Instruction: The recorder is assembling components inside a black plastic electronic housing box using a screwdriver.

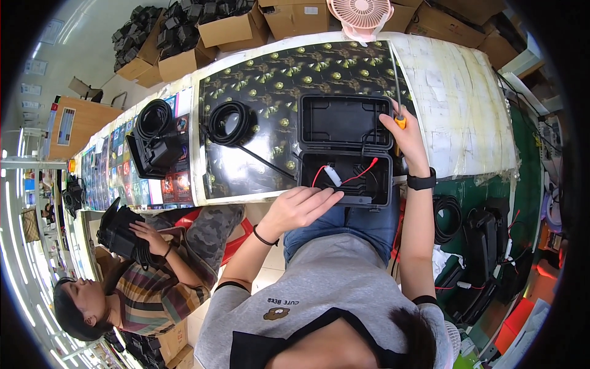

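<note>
Nearest the camera, the left hand (299,208) lies palm-down on the front rim of the open black case (347,150), fingers loosely spread and gripping nothing — their tips reach toward the case's lower half, where a small white connector (332,176) and red wires (364,172) sit at about 1 o'clock from the fingertips, just beyond them and not touched. The case lies at the near edge of the table, on a dark patterned mat (270,86), its lid (346,120) laid back flat at 12 o'clock from the base.

Farther out, the right hand (405,138) is at the lid's right edge, at 3 o'clock from the case's middle, fingers clenched around an orange-handled screwdriver (398,98) whose thin shaft runs up toward 12 o'clock.

Beyond, at 10 o'clock from the case, a coiled black cable (228,123) rests on the mat — one straight end trailing toward the case. At the table's far edge stands a pink fan (359,13).
</note>
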Motion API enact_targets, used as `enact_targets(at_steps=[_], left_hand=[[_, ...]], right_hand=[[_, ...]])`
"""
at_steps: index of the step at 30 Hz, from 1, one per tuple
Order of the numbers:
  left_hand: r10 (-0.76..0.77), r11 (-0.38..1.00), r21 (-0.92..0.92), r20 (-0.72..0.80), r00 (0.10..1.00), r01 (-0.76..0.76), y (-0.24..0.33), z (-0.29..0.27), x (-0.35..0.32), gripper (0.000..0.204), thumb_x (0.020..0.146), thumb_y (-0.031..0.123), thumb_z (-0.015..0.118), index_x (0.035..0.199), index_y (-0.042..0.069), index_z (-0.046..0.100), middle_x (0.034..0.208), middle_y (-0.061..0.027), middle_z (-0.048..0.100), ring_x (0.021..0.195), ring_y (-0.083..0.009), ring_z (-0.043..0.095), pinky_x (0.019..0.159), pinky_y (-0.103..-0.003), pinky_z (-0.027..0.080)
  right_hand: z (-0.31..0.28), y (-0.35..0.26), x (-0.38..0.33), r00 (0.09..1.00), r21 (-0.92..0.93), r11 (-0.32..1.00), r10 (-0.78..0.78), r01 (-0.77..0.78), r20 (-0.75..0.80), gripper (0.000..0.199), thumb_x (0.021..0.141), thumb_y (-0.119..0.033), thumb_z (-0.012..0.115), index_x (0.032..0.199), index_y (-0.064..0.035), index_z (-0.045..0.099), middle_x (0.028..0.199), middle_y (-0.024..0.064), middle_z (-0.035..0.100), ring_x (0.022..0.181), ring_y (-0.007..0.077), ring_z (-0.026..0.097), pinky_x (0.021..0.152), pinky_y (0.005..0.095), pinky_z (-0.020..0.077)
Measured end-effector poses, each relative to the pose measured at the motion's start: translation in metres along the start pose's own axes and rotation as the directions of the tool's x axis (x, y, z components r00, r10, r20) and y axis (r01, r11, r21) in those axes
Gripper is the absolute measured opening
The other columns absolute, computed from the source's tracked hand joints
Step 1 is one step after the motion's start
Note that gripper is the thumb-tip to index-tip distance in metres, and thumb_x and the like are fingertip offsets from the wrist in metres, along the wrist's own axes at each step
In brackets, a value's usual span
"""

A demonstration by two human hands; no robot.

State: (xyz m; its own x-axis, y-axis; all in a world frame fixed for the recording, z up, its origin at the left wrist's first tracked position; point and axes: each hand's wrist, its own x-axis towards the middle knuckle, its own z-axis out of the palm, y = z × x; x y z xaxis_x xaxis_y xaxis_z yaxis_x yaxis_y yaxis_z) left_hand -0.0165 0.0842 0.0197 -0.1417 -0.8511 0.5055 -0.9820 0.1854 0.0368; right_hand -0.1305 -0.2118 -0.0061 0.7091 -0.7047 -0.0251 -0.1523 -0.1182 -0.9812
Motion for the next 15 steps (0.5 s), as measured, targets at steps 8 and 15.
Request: enact_targets(at_steps=[8, 15], left_hand=[[-0.265, 0.946, 0.154, -0.146, 0.953, 0.287, -0.012, 0.005, 0.013, 0.039, 0.074, 0.036, 0.075, 0.109, 0.019, 0.070, 0.086, 0.0055, 0.065, 0.104, -0.0126, 0.061, 0.094, -0.037, 0.039], [-0.427, 0.891, 0.111, -0.118, 0.896, 0.440, -0.018, 0.012, 0.024, 0.043, 0.070, 0.043, 0.080, 0.103, 0.019, 0.069, 0.079, 0.0090, 0.064, 0.109, -0.0121, 0.056, 0.109, -0.051, 0.025]], right_hand=[[-0.024, -0.030, -0.019, 0.968, 0.205, 0.956, -0.176, 0.211, -0.176, 0.049, 0.085, -0.001, 0.074, 0.133, -0.0036, 0.061, 0.128, 0.0092, 0.064, 0.115, 0.0145, 0.058, 0.101, 0.0277, 0.0436], [-0.030, -0.041, -0.026, 0.895, -0.001, 0.901, -0.432, 0.435, -0.110, 0.042, 0.079, -0.003, 0.077, 0.120, -0.0059, 0.068, 0.143, 0.0135, 0.055, 0.133, 0.0233, 0.050, 0.113, 0.0376, 0.0343]])
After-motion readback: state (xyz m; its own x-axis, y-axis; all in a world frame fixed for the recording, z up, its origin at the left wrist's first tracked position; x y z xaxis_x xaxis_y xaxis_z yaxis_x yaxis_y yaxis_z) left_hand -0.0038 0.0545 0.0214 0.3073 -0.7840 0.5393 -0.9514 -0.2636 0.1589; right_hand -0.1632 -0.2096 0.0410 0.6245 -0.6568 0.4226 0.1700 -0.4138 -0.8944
